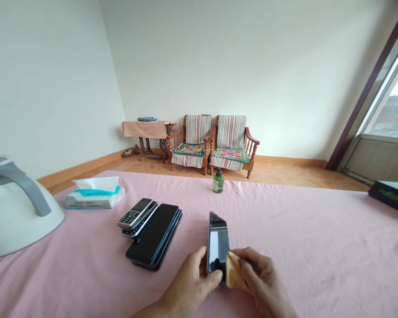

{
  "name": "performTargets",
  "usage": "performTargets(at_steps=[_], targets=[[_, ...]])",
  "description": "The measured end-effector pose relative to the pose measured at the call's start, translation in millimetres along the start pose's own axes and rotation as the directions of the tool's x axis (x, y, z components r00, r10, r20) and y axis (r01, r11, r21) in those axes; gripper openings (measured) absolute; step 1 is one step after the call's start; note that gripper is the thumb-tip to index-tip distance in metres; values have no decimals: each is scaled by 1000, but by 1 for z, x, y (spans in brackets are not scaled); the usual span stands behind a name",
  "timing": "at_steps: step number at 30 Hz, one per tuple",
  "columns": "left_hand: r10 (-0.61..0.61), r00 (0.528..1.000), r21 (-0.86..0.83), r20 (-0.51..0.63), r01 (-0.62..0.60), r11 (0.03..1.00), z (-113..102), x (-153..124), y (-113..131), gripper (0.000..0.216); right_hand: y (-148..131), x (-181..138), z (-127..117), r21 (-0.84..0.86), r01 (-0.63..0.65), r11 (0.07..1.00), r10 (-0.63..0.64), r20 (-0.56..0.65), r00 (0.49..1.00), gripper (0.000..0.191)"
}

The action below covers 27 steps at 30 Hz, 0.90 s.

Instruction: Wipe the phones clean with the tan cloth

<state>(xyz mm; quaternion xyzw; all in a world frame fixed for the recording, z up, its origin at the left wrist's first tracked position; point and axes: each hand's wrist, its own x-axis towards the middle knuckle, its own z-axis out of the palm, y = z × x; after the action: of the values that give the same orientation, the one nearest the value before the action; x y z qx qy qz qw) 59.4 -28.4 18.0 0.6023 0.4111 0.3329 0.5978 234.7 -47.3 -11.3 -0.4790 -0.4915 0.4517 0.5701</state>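
My left hand (194, 280) grips a black smartphone (218, 245) by its lower left corner, the thumb lying over the bottom of the glossy screen. The phone is tilted up above the pink cloth, and bright reflections show on its glass. In my right hand (265, 276) a yellow cloth (235, 270) is pinched, pressed against the phone's lower right edge. To the left lie stacked smartphones (155, 236), black side up. Leaning against that stack are keypad phones (137, 216), one over another.
A pink tablecloth (305, 247) covers the table. On it stand a green pump bottle (218, 182), a tissue pack (94, 194), a large white-and-grey appliance (20, 207) and a black box (391, 196). Two wooden chairs (232, 141) and a draped side table (146, 129) are along the far wall.
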Motion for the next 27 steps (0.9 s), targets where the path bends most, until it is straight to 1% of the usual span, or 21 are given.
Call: performTargets(at_steps=[1,3,5,7,9,11,13,15,18,20,21,25,27], targets=[[12,1000,3,2,-12,1000,2,0,-1,34,0,1,0,-4,-6,1000,6,14,1000,34],[12,999,-4,-34,-12,1000,4,0,-5,34,1,2,-1,-14,-19,1000,19,42,999,34],[1,994,-14,-105,-3,1000,2,2,-10,37,0,2,1,-11,-14,1000,14,43,999,34],[5,983,-10,-184,-7,1000,-5,4,-13,38,0,2,4,-5,-5,1000,5,14,1000,34],[60,960,49,-272,-49,998,-15,5,-13,39,1,2,7,-16,-5,1000,4,-44,999,34],[159,922,155,-353,-110,982,-24,4,-11,38,0,1,8,-44,-24,999,20,-90,996,32],[263,882,279,-392,-158,947,-30,3,-9,37,-1,2,7,-61,-48,997,41,-113,993,31],[360,860,408,-362,-202,891,-33,1,-9,33,-4,3,3,-58,-86,995,79,-109,991,33],[466,860,538,-208,-297,789,-31,-2,-9,24,-10,5,-3,-29,-133,991,129,-113,985,36],[486,867,560,-115,-347,752,-28,-3,-10,21,-14,6,-6,6,-140,990,139,-129,982,39],[487,868,563,-91,-359,744,-27,-3,-10,21,-15,6,-7,23,-139,990,141,-135,981,41],[489,869,586,-70,-361,725,-27,-1,-12,22,-19,7,-9,26,-120,992,123,-174,977,44],[479,876,599,-59,-353,719,-28,0,-11,23,-19,8,-10,-31,-66,997,58,-208,976,42]])
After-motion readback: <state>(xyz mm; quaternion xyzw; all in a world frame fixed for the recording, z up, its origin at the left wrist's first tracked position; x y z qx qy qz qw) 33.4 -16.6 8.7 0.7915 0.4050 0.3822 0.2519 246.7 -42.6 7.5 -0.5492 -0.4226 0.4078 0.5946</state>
